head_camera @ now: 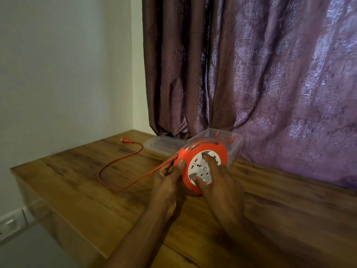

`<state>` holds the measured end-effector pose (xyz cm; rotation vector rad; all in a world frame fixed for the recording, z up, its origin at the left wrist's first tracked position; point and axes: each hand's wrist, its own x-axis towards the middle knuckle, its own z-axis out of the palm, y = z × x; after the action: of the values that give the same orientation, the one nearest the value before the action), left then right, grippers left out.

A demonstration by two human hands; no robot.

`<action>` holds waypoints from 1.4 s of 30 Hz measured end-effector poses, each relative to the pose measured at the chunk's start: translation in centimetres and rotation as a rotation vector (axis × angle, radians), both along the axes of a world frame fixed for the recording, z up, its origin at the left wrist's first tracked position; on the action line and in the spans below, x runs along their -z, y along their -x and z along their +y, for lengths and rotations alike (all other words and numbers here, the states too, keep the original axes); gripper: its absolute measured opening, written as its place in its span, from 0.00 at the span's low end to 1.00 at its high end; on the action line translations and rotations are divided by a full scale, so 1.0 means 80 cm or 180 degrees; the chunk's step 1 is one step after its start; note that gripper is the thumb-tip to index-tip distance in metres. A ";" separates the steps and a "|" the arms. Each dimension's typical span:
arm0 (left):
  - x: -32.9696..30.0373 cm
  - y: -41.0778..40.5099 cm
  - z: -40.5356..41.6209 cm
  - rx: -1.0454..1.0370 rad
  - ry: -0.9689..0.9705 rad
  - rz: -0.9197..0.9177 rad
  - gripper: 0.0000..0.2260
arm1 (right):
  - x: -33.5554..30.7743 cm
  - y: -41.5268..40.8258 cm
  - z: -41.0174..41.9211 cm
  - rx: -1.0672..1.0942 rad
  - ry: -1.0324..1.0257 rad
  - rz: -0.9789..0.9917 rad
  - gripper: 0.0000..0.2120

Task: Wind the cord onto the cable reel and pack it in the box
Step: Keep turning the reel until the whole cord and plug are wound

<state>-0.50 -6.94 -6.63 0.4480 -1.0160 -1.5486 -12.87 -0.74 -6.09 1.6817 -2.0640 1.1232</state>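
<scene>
An orange cable reel (pixel 216 151) with a white socket face stands tilted on the wooden table (pixel 96 200). My left hand (pixel 168 182) grips its left rim, thumb on the orange edge, with the cord running under the fingers. My right hand (pixel 218 182) presses thumb and fingers on the white socket face. The orange cord (pixel 119 161) leaves the reel on the left, loops across the table and ends in a plug (pixel 126 140) near the far corner. Behind the reel stands a clear plastic box (pixel 234 144) with orange clips.
The box's clear lid (pixel 164 145) lies flat on the table left of the box. A purple patterned curtain (pixel 251 74) hangs right behind the table. A white wall is at the left, and a white socket strip (pixel 13 221) sits below the table's left edge.
</scene>
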 end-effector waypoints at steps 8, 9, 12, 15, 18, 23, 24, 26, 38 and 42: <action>-0.001 0.004 0.002 -0.0078 0.0190 -0.0109 0.15 | -0.010 -0.008 -0.006 -0.0108 0.0192 -0.2012 0.25; -0.001 0.004 0.002 -0.0088 0.0229 -0.0133 0.14 | -0.014 -0.011 -0.004 -0.0229 0.0207 -0.2427 0.22; 0.001 0.001 0.000 -0.0124 0.0279 -0.0161 0.11 | -0.018 -0.016 0.002 -0.0618 0.0240 -0.3367 0.18; 0.002 0.000 -0.002 -0.0134 0.0275 -0.0139 0.09 | -0.022 -0.021 0.005 -0.0860 0.0164 -0.3989 0.19; 0.001 0.001 -0.001 -0.0176 0.0238 -0.0028 0.09 | -0.023 -0.023 0.006 -0.0975 0.0072 -0.4352 0.21; -0.004 0.001 0.004 -0.0140 -0.0034 0.0126 0.16 | -0.019 -0.029 0.006 -0.1170 0.0010 -0.4538 0.25; -0.004 0.001 0.003 -0.0130 -0.0109 0.0149 0.17 | -0.019 -0.030 0.006 -0.1199 0.0033 -0.4564 0.26; -0.003 0.002 0.002 -0.0135 -0.0182 0.0152 0.18 | -0.018 -0.031 0.007 -0.1271 0.0112 -0.4642 0.27; -0.001 0.000 -0.006 -0.0190 0.0015 0.0218 0.08 | -0.012 -0.027 0.005 -0.0599 0.0396 -0.3177 0.18; 0.001 -0.001 -0.006 -0.0241 0.0019 0.0121 0.09 | -0.002 -0.025 0.007 -0.0353 0.0454 -0.0819 0.30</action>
<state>-0.39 -7.45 -6.69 0.4464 -0.9638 -1.4810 -10.88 -0.20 -5.91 1.6751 -1.9961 1.5567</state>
